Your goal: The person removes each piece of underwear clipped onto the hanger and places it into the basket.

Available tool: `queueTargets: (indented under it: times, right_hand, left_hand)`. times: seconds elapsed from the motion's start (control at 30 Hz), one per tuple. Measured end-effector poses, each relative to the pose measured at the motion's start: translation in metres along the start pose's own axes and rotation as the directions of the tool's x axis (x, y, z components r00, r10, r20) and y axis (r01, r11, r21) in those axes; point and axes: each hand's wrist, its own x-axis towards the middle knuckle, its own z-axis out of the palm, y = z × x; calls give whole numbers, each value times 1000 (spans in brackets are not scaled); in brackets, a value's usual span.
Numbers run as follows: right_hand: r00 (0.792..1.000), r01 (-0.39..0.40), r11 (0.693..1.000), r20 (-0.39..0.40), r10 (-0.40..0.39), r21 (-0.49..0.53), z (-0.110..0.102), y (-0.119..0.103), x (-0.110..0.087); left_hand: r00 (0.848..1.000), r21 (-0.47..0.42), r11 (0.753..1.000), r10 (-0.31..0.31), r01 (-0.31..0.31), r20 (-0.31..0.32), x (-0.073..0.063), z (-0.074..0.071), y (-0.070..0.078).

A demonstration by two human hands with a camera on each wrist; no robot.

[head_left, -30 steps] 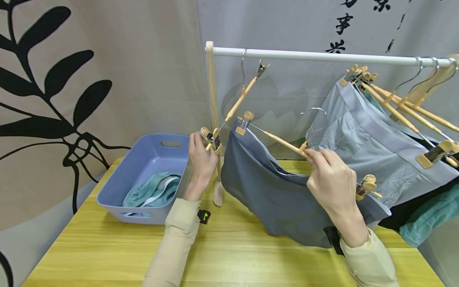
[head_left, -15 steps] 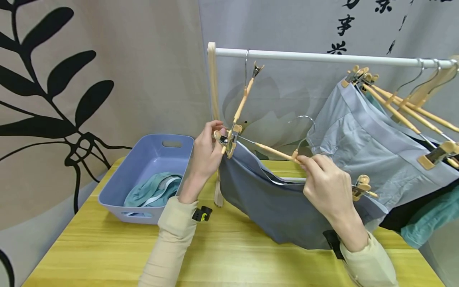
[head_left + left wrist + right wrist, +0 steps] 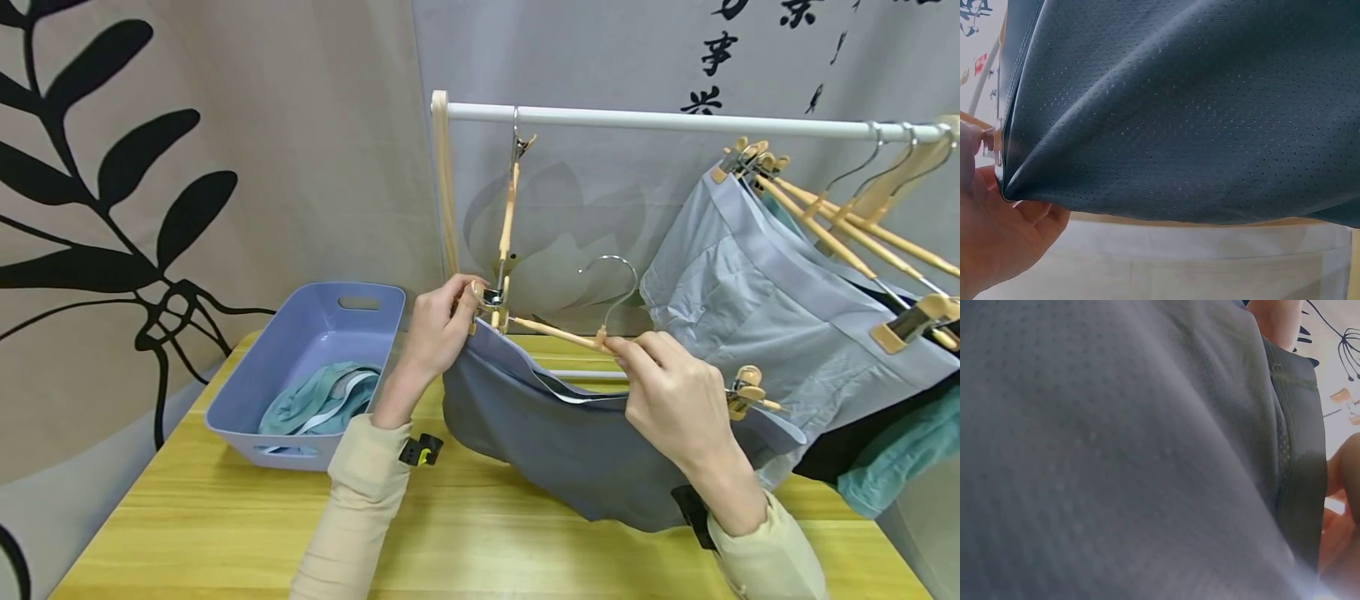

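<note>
Dark grey shorts (image 3: 570, 454) of perforated fabric hang by their waistband from a wooden clip hanger (image 3: 561, 334). My right hand (image 3: 675, 396) pinches the hanger's bar near its metal hook. My left hand (image 3: 441, 327) pinches a wooden clip (image 3: 480, 302) by the left corner of the waistband. In the left wrist view, the thumb and fingers of the left hand (image 3: 1007, 234) meet around that corner. A second clip hanger (image 3: 510, 208), without clothing, hangs on the rail; its lower end overlaps the left-hand clip in the head view. Shorts fill most of the right wrist view.
A white rail (image 3: 660, 122) on wooden posts spans the table (image 3: 247, 533). Light blue shorts (image 3: 738, 275) and other garments hang on hangers at its right end. A blue basket (image 3: 307, 312) with a teal garment (image 3: 318, 400) stands at the left.
My left hand has moved right to the waistband's left corner. The held hanger and shorts have shifted left and slightly down. The hanger on the rail has swung nearly end-on.
</note>
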Motion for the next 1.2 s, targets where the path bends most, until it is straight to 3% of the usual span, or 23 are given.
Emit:
queueTargets:
  times: [0.17, 0.27, 0.4, 0.67, 0.83, 1.2]
  right_hand:
    - [1000, 2, 1000, -4, -2, 3, 1, -1, 0]
    - [1000, 3, 1000, -4, -3, 9, 1, -1, -1]
    - [1000, 8, 1000, -7, -8, 22, 1, -1, -1]
    - [1000, 16, 999, -9, -15, 43, 1, -1, 0]
    - [1000, 16, 998, -7, -16, 58, 1, -2, 0]
    - [1000, 9, 998, 2, -9, 68, 3, -4, 1]
  left_hand:
    - [1000, -36, 999, -14, 14, 22, -3, -1, 1]
    - [997, -113, 991, -68, 71, 33, -5, -2, 4]
    - [986, -239, 956, -161, 169, 50, -8, -6, 11]
    - [962, -342, 900, -268, 271, 58, -11, -11, 17]
    - [961, -360, 892, -273, 273, 52, -13, -13, 17]
    - [973, -358, 906, -226, 225, 40, -15, -19, 19]
